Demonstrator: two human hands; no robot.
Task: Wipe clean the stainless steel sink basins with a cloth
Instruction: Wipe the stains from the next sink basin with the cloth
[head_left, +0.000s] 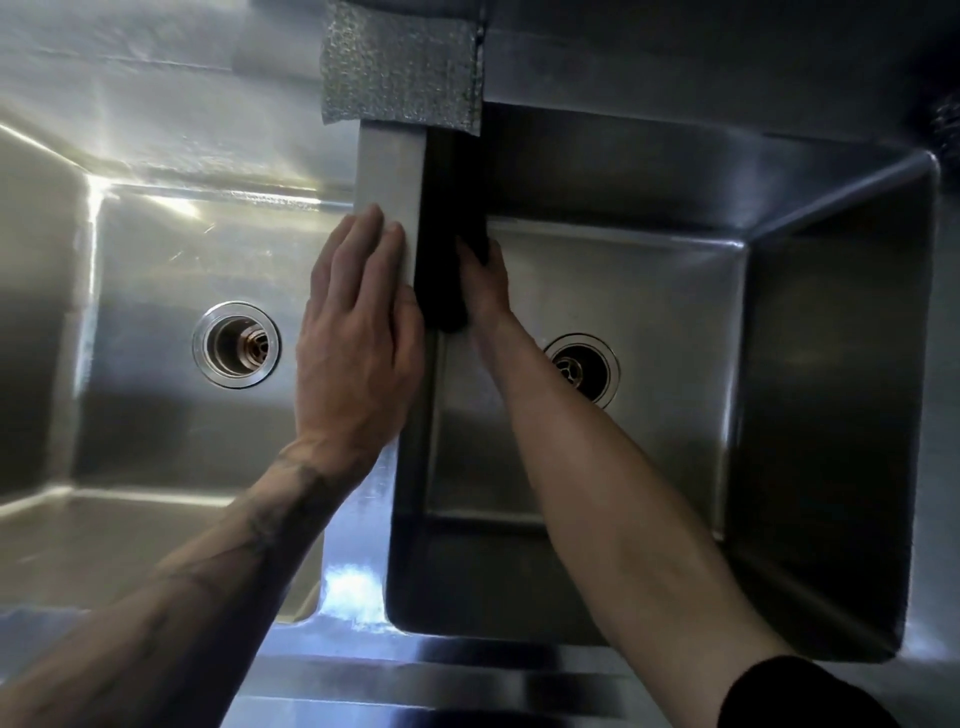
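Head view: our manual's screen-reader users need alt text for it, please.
A person's right hand holds a dark cloth against the inner wall of the right basin, just below the divider, while the left hand rests flat on that divider. The left basin shines with reflections.

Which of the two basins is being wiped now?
The right basin: the right hand holds a dark cloth against its wall; the left basin has none.
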